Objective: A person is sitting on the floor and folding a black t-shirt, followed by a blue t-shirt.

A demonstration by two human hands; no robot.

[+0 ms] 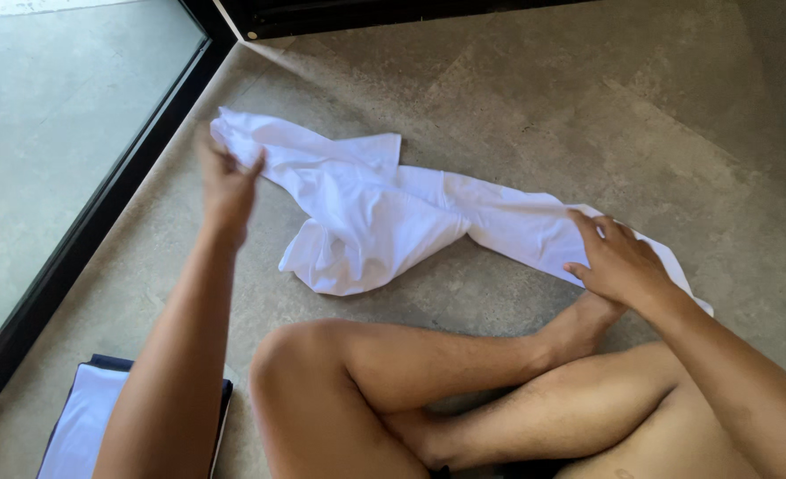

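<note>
A white garment [366, 213] lies crumpled and stretched across the stone floor in front of my crossed legs. My left hand [226, 182] grips its far left end, fingers closed on the cloth. My right hand [617, 259] holds down and pinches its right end near my foot. The middle of the garment is bunched in folds between the two hands.
A black sliding-door frame [100, 208] runs along the left, with glass and pale floor beyond. A folded white cloth on a dark one [87, 417] sits at the lower left. My bare legs [428, 390] cross at the bottom.
</note>
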